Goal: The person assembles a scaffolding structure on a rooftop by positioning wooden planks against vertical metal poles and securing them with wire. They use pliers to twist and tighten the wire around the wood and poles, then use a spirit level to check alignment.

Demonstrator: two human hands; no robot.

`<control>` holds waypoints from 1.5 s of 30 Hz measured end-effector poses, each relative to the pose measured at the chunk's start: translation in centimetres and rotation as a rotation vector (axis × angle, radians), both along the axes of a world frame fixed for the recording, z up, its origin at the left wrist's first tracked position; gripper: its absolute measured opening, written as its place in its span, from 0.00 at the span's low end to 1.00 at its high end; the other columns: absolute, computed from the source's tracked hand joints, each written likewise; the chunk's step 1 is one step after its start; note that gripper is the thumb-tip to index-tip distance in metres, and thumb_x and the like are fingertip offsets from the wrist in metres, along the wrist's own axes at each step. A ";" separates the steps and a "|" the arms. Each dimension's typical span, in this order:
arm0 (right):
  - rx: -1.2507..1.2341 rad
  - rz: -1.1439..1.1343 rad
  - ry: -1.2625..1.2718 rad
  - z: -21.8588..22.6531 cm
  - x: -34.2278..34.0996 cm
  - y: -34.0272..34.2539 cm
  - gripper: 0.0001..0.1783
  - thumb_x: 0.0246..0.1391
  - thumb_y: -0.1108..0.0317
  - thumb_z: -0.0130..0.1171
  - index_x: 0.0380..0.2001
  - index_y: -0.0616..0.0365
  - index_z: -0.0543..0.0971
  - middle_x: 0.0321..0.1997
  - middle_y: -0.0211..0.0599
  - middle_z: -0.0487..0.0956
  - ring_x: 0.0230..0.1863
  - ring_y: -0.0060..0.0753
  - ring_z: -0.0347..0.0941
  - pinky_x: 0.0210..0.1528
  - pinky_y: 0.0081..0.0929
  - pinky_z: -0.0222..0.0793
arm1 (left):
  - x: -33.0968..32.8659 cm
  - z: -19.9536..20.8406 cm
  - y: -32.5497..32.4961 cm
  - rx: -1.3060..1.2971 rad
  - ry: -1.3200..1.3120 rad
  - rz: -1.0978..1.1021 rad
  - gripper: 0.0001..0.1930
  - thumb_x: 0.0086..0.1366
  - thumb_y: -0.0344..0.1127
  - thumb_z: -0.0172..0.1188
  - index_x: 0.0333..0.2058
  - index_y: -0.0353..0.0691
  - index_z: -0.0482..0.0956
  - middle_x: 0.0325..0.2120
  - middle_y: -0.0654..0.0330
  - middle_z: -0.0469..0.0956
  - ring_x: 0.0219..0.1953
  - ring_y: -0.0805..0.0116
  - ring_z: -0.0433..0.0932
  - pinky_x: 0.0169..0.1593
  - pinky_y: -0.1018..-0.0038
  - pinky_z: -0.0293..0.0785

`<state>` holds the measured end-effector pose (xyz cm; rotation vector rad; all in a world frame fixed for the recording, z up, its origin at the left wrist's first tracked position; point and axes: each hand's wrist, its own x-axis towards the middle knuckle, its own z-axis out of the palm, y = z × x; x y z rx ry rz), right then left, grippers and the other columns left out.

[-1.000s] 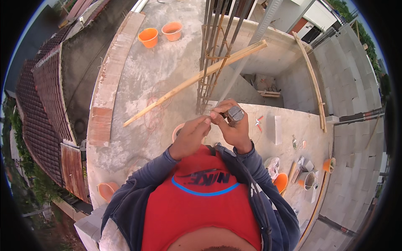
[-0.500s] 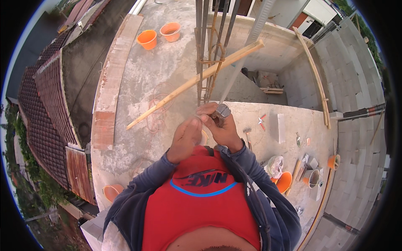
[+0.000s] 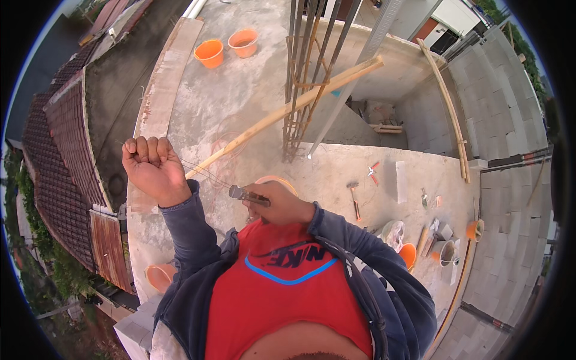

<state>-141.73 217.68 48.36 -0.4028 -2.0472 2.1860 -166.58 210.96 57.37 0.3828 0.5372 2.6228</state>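
Observation:
My right hand [image 3: 279, 203] is closed around a pair of metal pincers [image 3: 239, 192] in front of my chest, their rounded head pointing left. Thin wire strands [image 3: 207, 174] stretch from the pincers' head across to my left hand [image 3: 155, 168]. That hand is raised out to the left as a fist, palm side up, its fingers curled on the wire's far end. Behind my right hand an orange-rimmed bucket [image 3: 279, 180] is partly hidden.
Upright rebar column [image 3: 306, 78] stands ahead, a long timber [image 3: 288, 114] slanting across it. Beyond is a walled opening [image 3: 372, 120]. On the slab lie a hammer [image 3: 354, 201] and red-handled pliers [image 3: 374, 173]. Orange buckets [image 3: 209, 54] stand around; the slab edge [image 3: 153, 102] is left.
My hands were together before my chest and have moved apart. The left swung out left and closed into a fist; the right came down and left, turning the pincers, and wire now shows between.

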 end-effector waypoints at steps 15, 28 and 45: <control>0.663 -0.263 -0.055 -1.1 3.5 -3.6 0.12 0.60 0.67 0.65 0.45 0.60 0.82 0.42 0.48 0.84 0.46 0.56 0.81 0.48 0.45 0.76 | -10.2 -4.1 0.4 -0.107 -0.199 0.067 0.13 0.72 0.27 0.45 0.26 0.45 0.59 0.18 0.70 0.47 0.18 0.76 0.42 0.21 0.75 0.45; 0.707 -0.449 -0.277 -2.0 4.6 -9.1 0.24 0.59 0.71 0.64 0.59 0.60 0.77 0.49 0.53 0.83 0.48 0.57 0.82 0.51 0.45 0.78 | -9.6 -3.1 1.2 -0.215 -0.219 -0.118 0.13 0.76 0.34 0.48 0.28 0.45 0.65 0.19 0.71 0.51 0.18 0.77 0.45 0.22 0.76 0.45; 0.198 -0.554 -0.015 -3.8 4.7 4.4 0.20 0.55 0.80 0.60 0.52 0.59 0.78 0.45 0.49 0.82 0.42 0.57 0.81 0.44 0.40 0.77 | 17.0 -7.6 9.4 -0.375 0.158 -0.209 0.16 0.83 0.42 0.42 0.33 0.44 0.66 0.25 0.64 0.64 0.29 0.72 0.63 0.40 0.69 0.66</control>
